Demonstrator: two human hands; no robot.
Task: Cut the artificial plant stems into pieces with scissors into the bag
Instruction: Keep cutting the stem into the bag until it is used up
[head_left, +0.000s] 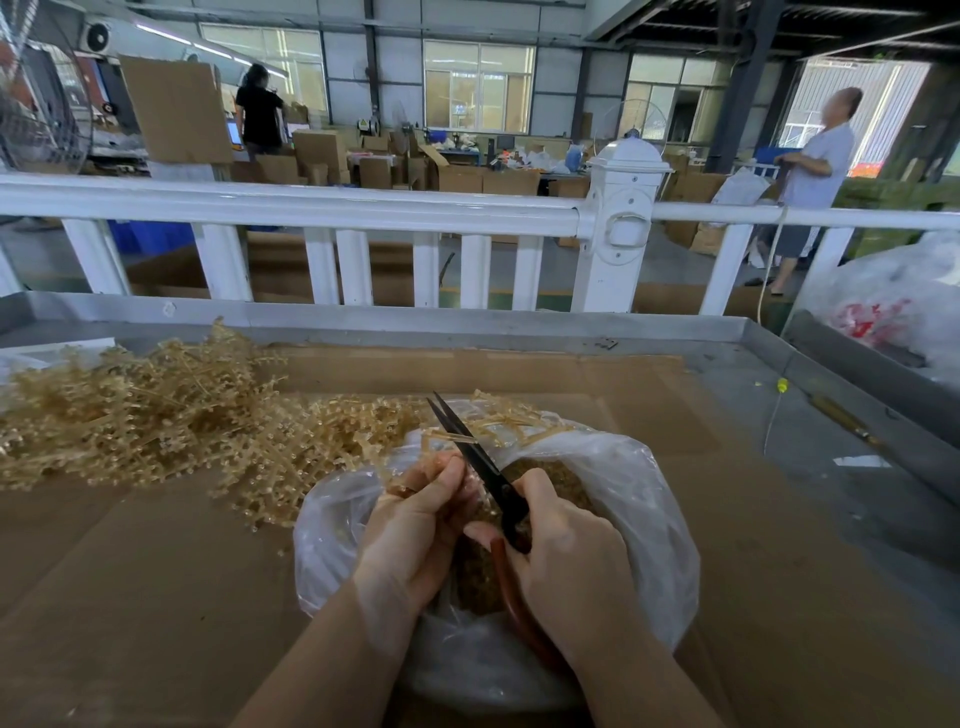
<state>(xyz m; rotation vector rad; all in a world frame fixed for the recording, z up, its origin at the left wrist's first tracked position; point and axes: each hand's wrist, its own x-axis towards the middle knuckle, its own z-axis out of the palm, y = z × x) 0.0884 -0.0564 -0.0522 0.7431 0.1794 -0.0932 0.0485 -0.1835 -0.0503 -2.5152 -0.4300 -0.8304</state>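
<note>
Over the open bag (649, 499) on the bench (156, 597), the left hand (415, 525) pinched a plant stem (449, 439) between the slightly parted scissors (470, 452) blades, while right hand (566, 551) fingers curled round the handles.

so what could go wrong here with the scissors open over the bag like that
1. The left hand pinches the stem close to the scissors; a fingertip could get nicked.
2. The stem's far end reaches past the clear bag rim, so a cut piece may land on the cardboard.
3. The blade tips might snag the thin plastic.
</note>
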